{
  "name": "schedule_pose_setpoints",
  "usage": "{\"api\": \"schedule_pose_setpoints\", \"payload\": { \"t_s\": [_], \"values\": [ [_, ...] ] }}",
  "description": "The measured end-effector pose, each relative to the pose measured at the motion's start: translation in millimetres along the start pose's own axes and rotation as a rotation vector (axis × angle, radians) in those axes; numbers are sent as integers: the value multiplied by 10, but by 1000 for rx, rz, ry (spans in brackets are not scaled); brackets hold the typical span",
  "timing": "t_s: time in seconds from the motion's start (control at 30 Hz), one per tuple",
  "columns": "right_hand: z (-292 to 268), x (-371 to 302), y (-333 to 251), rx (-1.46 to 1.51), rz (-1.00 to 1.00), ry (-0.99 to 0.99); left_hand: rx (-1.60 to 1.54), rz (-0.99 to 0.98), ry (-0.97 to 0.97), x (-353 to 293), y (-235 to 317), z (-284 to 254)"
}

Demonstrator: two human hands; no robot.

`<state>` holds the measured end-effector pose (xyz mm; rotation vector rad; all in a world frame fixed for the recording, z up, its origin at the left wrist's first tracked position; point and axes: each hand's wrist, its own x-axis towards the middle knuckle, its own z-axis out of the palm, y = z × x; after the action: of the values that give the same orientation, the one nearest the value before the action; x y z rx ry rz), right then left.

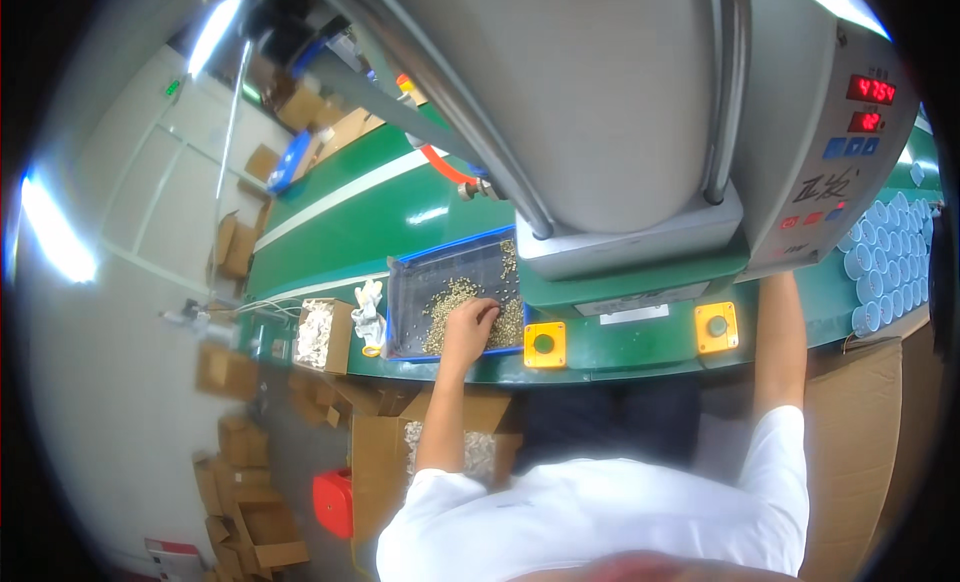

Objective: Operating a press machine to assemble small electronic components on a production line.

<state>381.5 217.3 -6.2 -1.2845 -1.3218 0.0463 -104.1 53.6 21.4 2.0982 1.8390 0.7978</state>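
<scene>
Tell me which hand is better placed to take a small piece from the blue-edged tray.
Probably the left hand: it is at the small pieces in the blue-edged tray. The right hand is hidden behind the grey machine, its forearm well to the tray's right.

Red digits (872,90), seemingly handwriting (826,186), on grey machine (785,112).
</scene>
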Motion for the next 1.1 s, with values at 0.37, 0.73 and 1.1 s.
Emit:
{"api": "schedule_pose_setpoints", "payload": {
  "t_s": [0.37, 0.73, 1.1],
  "values": [
    [-958, 22, 178, -533, -42, -137, 161, 30, -2, -76, -790, 37],
    [-2371, -229, 770, -1329, 41, 11, 191, 4, -94, 74, -571, 184],
    [-1598, -929, -120, 813, 459, 372, 36, 52, 21, 51, -187, 8]
  ]
}}
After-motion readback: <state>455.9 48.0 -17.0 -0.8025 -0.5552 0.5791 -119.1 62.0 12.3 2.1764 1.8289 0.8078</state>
